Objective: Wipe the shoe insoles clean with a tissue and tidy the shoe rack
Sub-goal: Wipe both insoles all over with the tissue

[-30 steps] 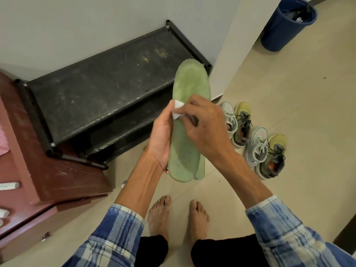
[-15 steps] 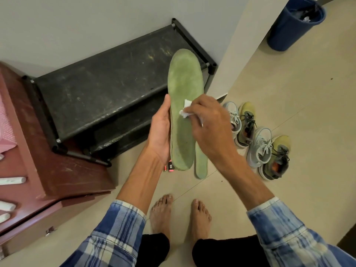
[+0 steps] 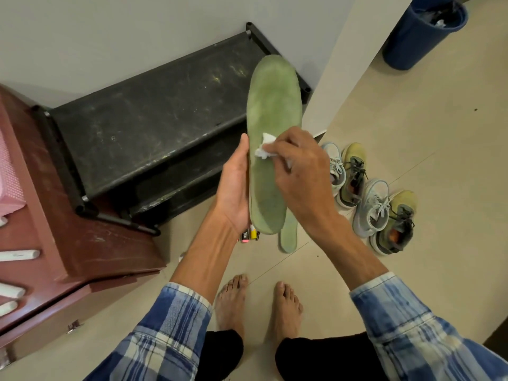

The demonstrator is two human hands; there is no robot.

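We find the left hand point(image 3: 236, 188) gripping the insole point(image 3: 270, 111) along the edge of its heel half, thumb lying up that edge and the fingers hidden behind. The right hand point(image 3: 299, 174) pinches a crumpled tissue point(image 3: 265, 149), fingers curled round it, and presses it on the insole's middle. The insole is held upright in the air in front of the shoe rack point(image 3: 154, 119), with its toe end showing against the rack's right end.

In our judgement the insole is light, thin and bendy. It will flex under the wipe unless it is backed from behind, so the present hold on the heel half suits. Its cloth face should give grip rather than slip. The tissue is weak and may shred on that face.

The insole is pale green and worn, mottled with lighter and darker patches.

A second insole point(image 3: 288, 237) shows below the first. We cannot tell whether it is held or lies on the floor. Four shoes point(image 3: 371, 193) stand on the floor right of the shoe rack. The rack's black top shelf is streaked with dust. A blue bin point(image 3: 420, 31) stands beyond the rack, further right.
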